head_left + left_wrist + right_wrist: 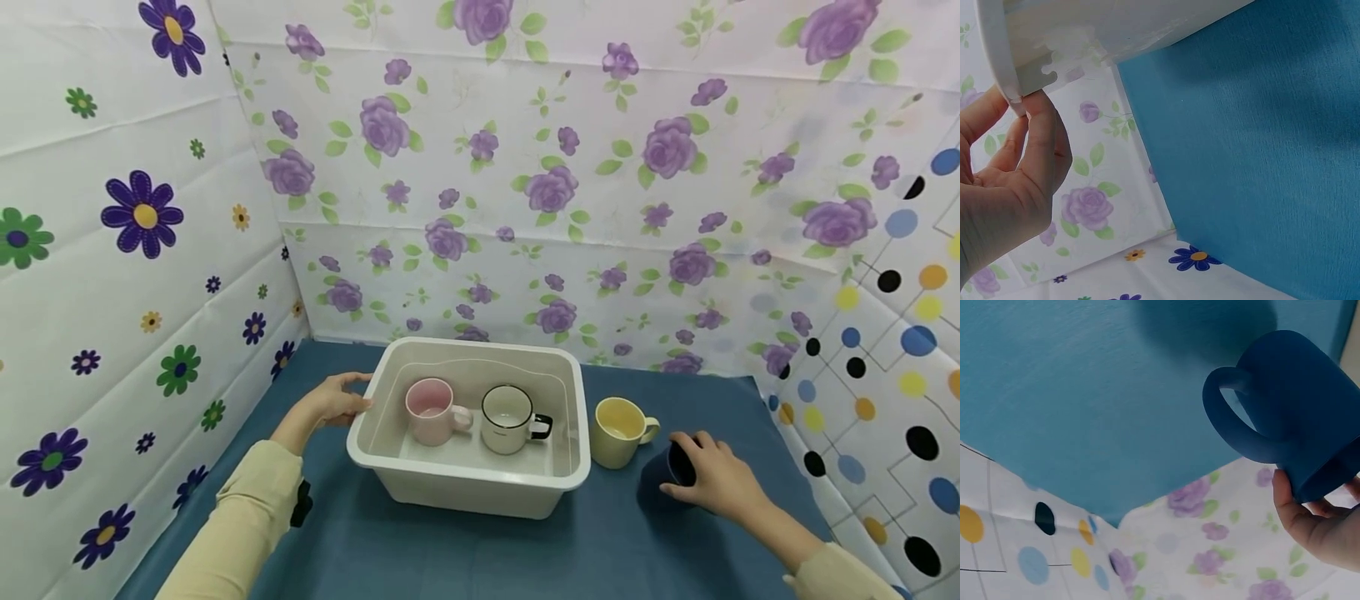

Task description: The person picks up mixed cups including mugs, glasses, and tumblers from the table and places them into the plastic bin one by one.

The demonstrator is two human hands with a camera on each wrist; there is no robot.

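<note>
My left hand [335, 400] pinches the left rim of a white plastic tub [472, 475], its thumb and fingers on either side of the rim in the left wrist view. Inside the tub stand a pink mug [430, 414] and, to its right, a white enamel-style mug [504, 423] with a black rim. Over to the right, my right hand [716, 475] holds a dark blue mug [1304, 394] by its rim from above. That mug's handle shows in the right wrist view; whether its base touches the cloth I cannot tell.
A yellow mug [617, 435] stands upright just right of the tub, between it and the blue mug. Blue cloth [450, 558] covers the table. Patterned sheets [510, 275] hang behind and along both sides.
</note>
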